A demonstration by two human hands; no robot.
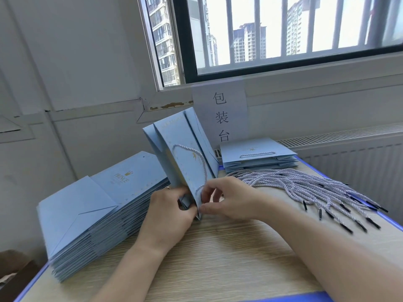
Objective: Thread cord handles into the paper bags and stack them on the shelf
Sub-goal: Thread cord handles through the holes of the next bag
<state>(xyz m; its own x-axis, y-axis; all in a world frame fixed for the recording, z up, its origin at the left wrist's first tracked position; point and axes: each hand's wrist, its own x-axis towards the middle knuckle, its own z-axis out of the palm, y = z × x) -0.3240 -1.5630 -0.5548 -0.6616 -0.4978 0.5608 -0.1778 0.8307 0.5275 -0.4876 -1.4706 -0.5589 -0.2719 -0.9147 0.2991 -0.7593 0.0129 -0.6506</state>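
Left hand (168, 214) and right hand (231, 199) pinch the light, crease-prone paper bag (183, 153) by its stiff mouth edge; limp cords (305, 186) lie at three o'clock.

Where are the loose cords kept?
The loose cords lie on the right of the table, just in front of the small stack of finished bags.
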